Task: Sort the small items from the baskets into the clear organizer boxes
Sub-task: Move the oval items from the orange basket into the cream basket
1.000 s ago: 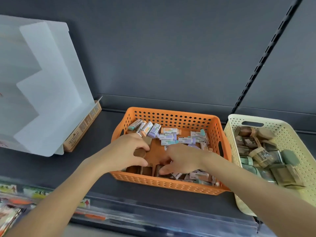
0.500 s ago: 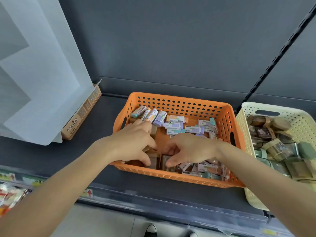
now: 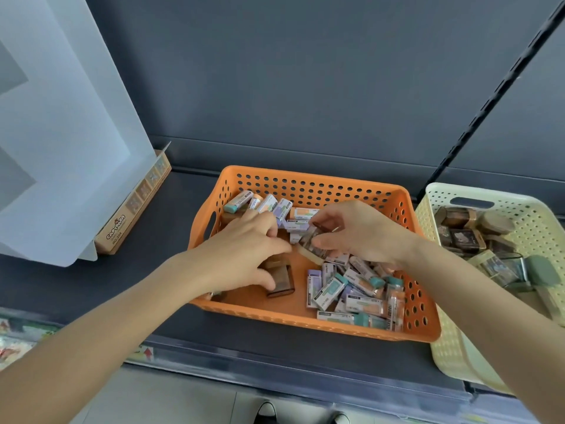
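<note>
A dark grey shelf point(image 3: 171, 209) backs onto a matching panel point(image 3: 275, 87) (one slotted upright point(image 3: 495, 96) crosses it), pale floor point(image 3: 183, 402) below.

Orange basket point(image 3: 305, 324): left hand point(image 3: 244, 255) on brown box point(image 3: 282, 281); right hand point(image 3: 362, 231) pinches item point(image 3: 310, 243).

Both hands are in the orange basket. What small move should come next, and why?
Probably lift the right hand out of the orange perforated plastic basket: it pinches a small clear-wrapped brown item, while the left hand just covers a brown translucent box.
</note>
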`<state>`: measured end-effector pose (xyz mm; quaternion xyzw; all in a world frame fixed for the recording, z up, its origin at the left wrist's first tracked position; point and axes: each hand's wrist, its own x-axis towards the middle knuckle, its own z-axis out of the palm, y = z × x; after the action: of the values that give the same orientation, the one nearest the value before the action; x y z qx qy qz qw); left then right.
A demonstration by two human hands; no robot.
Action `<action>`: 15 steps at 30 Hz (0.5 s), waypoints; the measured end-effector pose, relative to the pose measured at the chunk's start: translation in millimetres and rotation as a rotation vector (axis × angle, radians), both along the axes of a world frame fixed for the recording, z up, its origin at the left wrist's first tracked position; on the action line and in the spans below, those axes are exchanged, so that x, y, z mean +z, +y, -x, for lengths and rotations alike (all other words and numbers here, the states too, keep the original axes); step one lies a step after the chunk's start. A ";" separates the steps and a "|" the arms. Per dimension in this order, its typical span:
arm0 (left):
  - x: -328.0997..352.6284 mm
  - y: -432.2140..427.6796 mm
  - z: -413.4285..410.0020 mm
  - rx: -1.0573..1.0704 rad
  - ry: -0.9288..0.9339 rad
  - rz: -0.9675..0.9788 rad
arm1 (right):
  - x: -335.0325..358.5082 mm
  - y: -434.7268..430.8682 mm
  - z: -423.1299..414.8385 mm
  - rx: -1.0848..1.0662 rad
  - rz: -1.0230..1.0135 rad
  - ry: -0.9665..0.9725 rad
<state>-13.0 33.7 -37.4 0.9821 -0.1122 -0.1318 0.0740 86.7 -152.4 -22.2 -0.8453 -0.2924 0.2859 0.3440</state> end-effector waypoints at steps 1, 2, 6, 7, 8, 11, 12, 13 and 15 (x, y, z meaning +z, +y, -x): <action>1.5 -0.5 -2.2 -0.028 0.030 -0.001 | 1.3 -1.8 -0.7 -0.030 -0.024 0.045; 2.3 -1.7 -4.6 -0.059 0.045 -0.020 | 2.5 -3.6 -1.0 -0.051 -0.041 0.070; 1.3 -10.1 -13.5 -0.112 0.057 -0.088 | 2.9 -10.5 -1.0 -0.097 -0.095 0.107; 1.1 -12.2 -15.8 -0.107 0.056 -0.088 | 2.6 -13.3 -1.2 -0.107 -0.107 0.112; 1.4 -14.6 -17.8 -0.100 0.051 -0.077 | 3.3 -16.9 -0.8 -0.125 -0.124 0.126; 7.1 -22.5 -22.4 -0.014 0.030 0.073 | 10.1 -28.4 0.9 -0.216 -0.239 0.172; 10.5 -25.4 -23.7 0.031 0.017 0.150 | 13.7 -32.7 1.0 -0.246 -0.281 0.161; 14.9 -29.2 -24.8 0.067 -0.011 0.222 | 17.1 -37.5 0.4 -0.284 -0.323 0.147; 24.5 -39.9 -28.7 0.105 -0.086 0.325 | 25.4 -48.4 -1.3 -0.379 -0.391 0.105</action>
<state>15.7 -6.1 -12.9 0.9665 -0.0837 -0.0660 0.2336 88.0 -200.8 3.2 -0.7865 -0.1605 0.1979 0.5625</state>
